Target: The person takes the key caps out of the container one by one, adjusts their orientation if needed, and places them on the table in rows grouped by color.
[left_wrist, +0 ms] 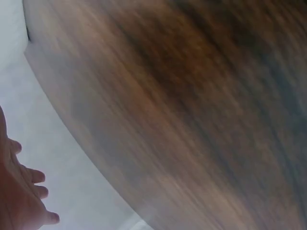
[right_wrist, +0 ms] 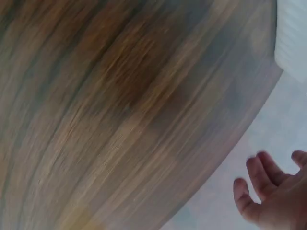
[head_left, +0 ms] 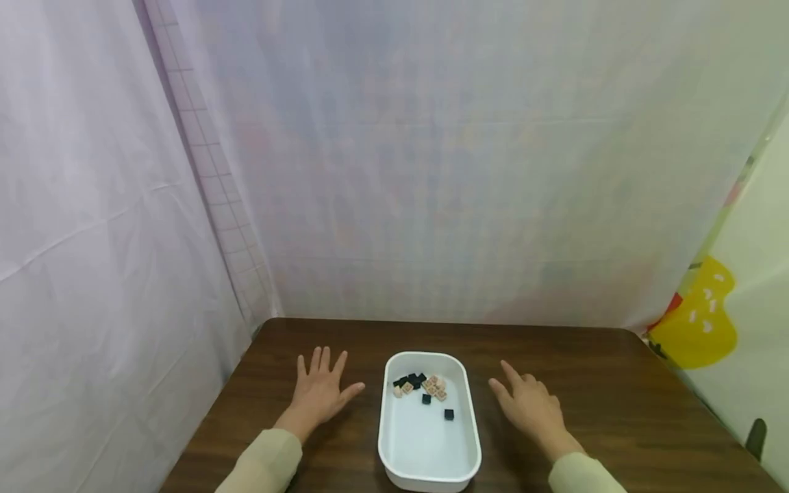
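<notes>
A white oblong tub stands between the two hands in the head view. Toward its far end lie several small black blocks and several beige blocks, the beige ones with studded or hollowed faces. Left of the tub, my left hand is spread palm down with fingers apart, holding nothing. On the other side my right hand has its index finger and thumb extended and the other fingers loosely bent, with nothing in it. In the wrist views, both the left hand and the right hand appear apart from the tub.
The dark brown wooden table has rounded far corners. White curtains hang close behind it and along the left side. At the right is a pale cloth with a yellow printed shape.
</notes>
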`<state>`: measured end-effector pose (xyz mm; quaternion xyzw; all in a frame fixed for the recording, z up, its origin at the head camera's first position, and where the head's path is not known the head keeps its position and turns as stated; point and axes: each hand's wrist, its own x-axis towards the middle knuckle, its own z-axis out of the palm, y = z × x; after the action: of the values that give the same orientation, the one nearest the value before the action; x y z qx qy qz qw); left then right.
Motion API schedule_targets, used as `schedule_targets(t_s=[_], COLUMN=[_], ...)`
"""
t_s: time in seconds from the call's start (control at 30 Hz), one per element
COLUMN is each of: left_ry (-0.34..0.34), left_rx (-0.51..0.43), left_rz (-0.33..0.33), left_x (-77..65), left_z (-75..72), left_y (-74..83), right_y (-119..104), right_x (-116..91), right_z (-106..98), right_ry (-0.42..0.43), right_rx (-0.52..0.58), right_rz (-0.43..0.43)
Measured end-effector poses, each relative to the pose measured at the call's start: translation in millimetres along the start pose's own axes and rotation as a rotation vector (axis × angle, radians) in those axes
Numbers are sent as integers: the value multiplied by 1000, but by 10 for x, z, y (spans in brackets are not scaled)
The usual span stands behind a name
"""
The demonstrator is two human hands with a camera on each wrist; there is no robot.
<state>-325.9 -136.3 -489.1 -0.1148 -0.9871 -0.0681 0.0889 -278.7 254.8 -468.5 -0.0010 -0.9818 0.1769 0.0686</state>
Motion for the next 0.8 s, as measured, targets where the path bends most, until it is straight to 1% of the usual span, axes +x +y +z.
schedule_targets(t_s=[0.07, 0.17, 0.33, 0.57, 0.8], left_ry=[-8, 2, 26, 26, 41], left_rx=[6, 10, 0, -46, -71], left_rz=[4, 15, 31, 55, 84], left_x=[-2, 4, 23, 55, 59], left_z=[9, 5, -47, -128, -148], left_y=[8, 21, 58, 151, 262], right_y=[-24, -68, -163, -269, -356], right_x=[-6, -11, -5, -15, -63], right_z=[21, 45, 71, 93, 150], right_ry=[-14, -21, -31, -74, -79], right_rx=[51, 134, 249, 364, 450], right_rz=[-8, -27, -36, -18, 1])
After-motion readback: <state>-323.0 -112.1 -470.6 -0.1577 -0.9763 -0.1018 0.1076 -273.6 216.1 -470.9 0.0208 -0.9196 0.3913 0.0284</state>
